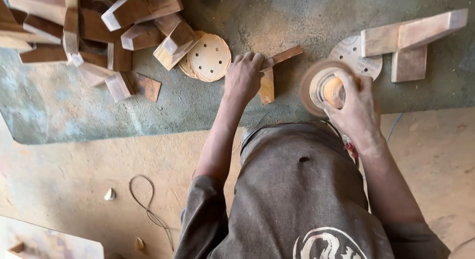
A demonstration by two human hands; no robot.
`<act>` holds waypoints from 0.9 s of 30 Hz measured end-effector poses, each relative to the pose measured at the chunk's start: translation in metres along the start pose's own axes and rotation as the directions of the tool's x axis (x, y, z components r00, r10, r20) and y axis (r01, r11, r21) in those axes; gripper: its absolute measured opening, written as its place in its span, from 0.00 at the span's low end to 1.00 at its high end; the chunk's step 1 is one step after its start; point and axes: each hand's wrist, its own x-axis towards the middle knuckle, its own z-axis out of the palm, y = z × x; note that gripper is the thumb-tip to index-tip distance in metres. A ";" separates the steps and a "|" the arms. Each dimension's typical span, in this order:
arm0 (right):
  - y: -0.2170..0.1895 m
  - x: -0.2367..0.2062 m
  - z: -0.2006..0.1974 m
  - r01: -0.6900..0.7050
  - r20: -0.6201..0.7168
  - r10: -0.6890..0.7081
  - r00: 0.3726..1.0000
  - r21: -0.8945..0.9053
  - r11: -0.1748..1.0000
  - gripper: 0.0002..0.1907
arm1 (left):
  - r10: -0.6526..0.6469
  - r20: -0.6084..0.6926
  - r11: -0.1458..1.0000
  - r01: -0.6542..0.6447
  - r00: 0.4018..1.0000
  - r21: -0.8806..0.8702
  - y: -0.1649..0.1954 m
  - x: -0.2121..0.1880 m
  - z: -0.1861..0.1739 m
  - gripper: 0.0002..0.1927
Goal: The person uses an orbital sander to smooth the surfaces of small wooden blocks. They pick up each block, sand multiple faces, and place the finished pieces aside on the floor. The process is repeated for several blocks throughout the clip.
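From the head camera, looking straight down, the person stood at a dusty grey counter (64,110). The left hand (243,77) was closed over a small angled wood piece (269,78), made of two thin strips joined at a corner. The fingers were curled on top and pressed it flat, it seemed to keep it from sliding. This piece lay near the counter's front edge, directly before the person.

The right hand (357,110) gripped a round sander (324,85) from above, the fingers wrapped around its body. The disc looked blurred, so it was probably spinning. It was held just beside the wood piece, a little to the right, and I cannot tell whether it touched the wood.

A stack of round sanding discs (208,57) with holes lay just left of the left hand, easy to reach. One more disc (354,53) lay behind the sander, partly under a T-shaped wood block (410,38). A heap of cut wood blocks (99,31) filled the far left of the counter. On the sandy floor (74,175) lay a thin wire loop (146,202).
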 end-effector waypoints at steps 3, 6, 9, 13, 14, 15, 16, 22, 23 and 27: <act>-0.007 0.026 0.006 0.044 0.005 -0.044 0.999 0.017 0.999 0.44 | -0.010 0.042 0.998 0.013 0.999 -0.068 -0.006 0.008 0.013 0.11; -0.021 0.072 0.012 0.116 -0.001 -0.117 0.993 -0.135 0.984 0.45 | 0.058 -0.090 0.993 -0.066 0.994 -0.097 -0.008 0.004 0.019 0.10; -0.040 0.108 0.024 0.025 0.105 0.004 0.994 -0.273 0.962 0.44 | 0.044 -0.133 0.992 -0.059 0.990 -0.110 -0.007 -0.001 0.019 0.09; -0.054 0.123 0.043 0.129 0.257 -0.007 0.966 -0.464 0.876 0.38 | 0.016 -0.088 0.989 -0.028 0.996 -0.142 -0.005 0.001 0.020 0.11; -0.053 0.122 0.046 0.180 0.265 -0.049 0.963 -0.497 0.849 0.35 | 0.009 -0.073 0.988 -0.021 0.997 -0.154 -0.005 0.001 0.022 0.13; -0.051 0.122 0.047 0.230 0.276 -0.091 0.957 -0.529 0.817 0.31 | 0.033 -0.123 0.986 -0.053 0.992 -0.160 -0.006 0.001 0.024 0.11; -0.046 0.123 0.046 0.278 0.316 -0.085 0.945 -0.642 0.715 0.34 | 0.054 -0.171 0.983 -0.083 0.984 -0.166 -0.007 0.001 0.026 0.09; -0.026 0.146 0.038 0.257 0.216 -0.145 0.966 -0.720 0.645 0.35 | 0.083 -0.173 0.981 -0.111 0.981 -0.157 -0.012 -0.003 0.035 0.09; -0.028 0.148 0.038 0.264 0.204 -0.168 0.965 -0.735 0.625 0.34 | 0.085 -0.176 0.980 -0.114 0.981 -0.165 -0.011 -0.003 0.035 0.10; -0.044 0.148 0.049 0.192 0.158 -0.111 0.981 -0.726 0.660 0.39 | 0.053 -0.144 0.986 -0.075 0.988 -0.150 -0.009 -0.002 0.033 0.11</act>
